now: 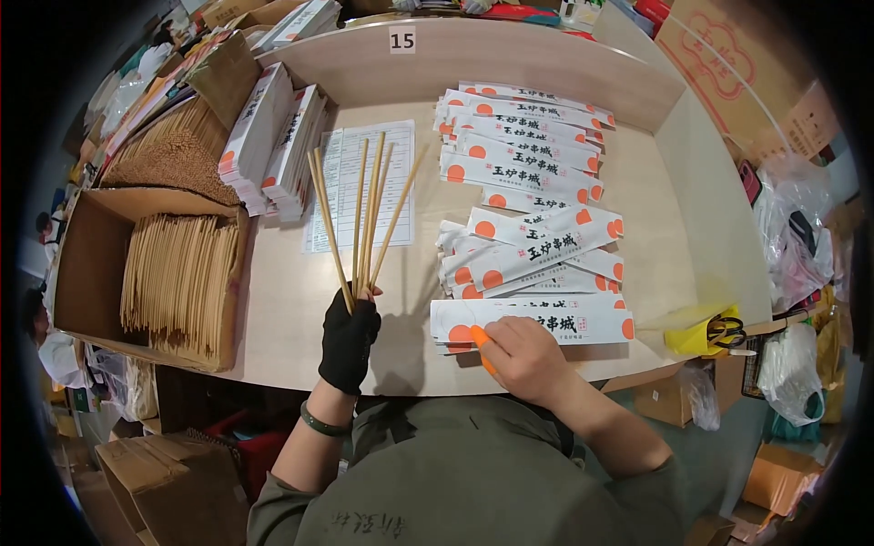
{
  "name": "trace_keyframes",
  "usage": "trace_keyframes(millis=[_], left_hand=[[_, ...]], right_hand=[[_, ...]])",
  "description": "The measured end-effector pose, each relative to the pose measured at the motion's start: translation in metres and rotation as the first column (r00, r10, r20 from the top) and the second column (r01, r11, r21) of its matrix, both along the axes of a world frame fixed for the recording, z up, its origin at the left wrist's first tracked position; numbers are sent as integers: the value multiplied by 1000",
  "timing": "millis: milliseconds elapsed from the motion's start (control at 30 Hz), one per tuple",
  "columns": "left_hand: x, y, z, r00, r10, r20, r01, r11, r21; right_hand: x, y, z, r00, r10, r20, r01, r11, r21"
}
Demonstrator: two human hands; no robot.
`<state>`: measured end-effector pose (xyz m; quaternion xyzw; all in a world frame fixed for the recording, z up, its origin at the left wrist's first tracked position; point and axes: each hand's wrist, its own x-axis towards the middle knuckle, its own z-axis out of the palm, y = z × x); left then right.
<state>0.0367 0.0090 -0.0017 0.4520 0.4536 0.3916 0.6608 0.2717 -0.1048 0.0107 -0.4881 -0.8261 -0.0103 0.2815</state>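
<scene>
The lower ends of the long tan wooden sticks [368, 214] disappear inside the black-gloved left hand [350, 341], and where the middle ones overlap their exact number is hard to make out. They also cover parts of a white printed paper sheet [348, 173] lying on the pale wood-grain tabletop [669, 218]. The bare right hand [523, 359] hides part of the nearest white paper sleeve with orange dots [596, 326]; sleeves beneath it show only as edges. Farther back, overlapping white sleeves [528, 168] partly cover one another. The left upper arm is cut off by the olive-green shirt [455, 473].

The left hand is closed around the sticks, back of the glove upward, forearm angled up from below, a dark green bracelet [325, 420] at the wrist. The sticks fan upward and apart above the tabletop. The right forearm slants in from the lower right; its fingers bend over the nearest sleeve, orange covers [489, 362] at their tips. Whether they pinch it, I cannot tell.
</scene>
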Motion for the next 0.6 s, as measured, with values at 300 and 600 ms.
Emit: trace_keyframes(millis=[300,600], left_hand=[[-19,-6,5,954,-46,-295,61,997,43],[-57,-11,-4,989,-39,-142,28,996,-80]], right_hand=[[-3,1,-4,996,-91,15,91,995,49],[1,4,-1,956,-168,-242,177,984,16]])
